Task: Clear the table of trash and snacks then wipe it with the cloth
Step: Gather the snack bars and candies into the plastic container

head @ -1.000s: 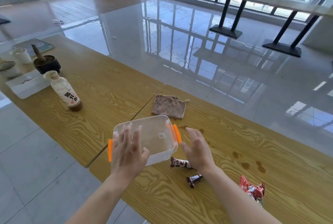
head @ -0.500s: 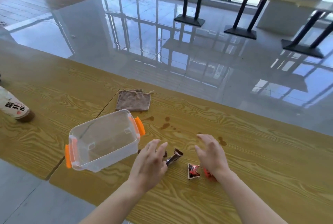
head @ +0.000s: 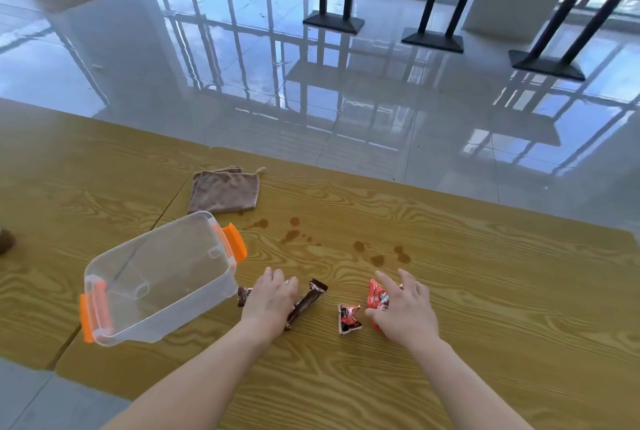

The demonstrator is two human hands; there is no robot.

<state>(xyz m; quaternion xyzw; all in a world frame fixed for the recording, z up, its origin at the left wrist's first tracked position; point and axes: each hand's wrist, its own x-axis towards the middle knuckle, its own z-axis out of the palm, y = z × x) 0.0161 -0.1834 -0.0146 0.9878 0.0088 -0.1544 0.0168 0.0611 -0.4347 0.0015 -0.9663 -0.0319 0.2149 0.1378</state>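
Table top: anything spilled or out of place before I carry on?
Yes. Brown liquid spots are spattered on the wooden table, right of the folded cloth, not yet wiped. A crumpled wrapper lies loose between the left hand and the right hand, which grips a red packet.

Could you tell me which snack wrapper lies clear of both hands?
The small crumpled dark-and-red wrapper between the hands; the brown bars lie at the left hand, the red packet under the right hand.
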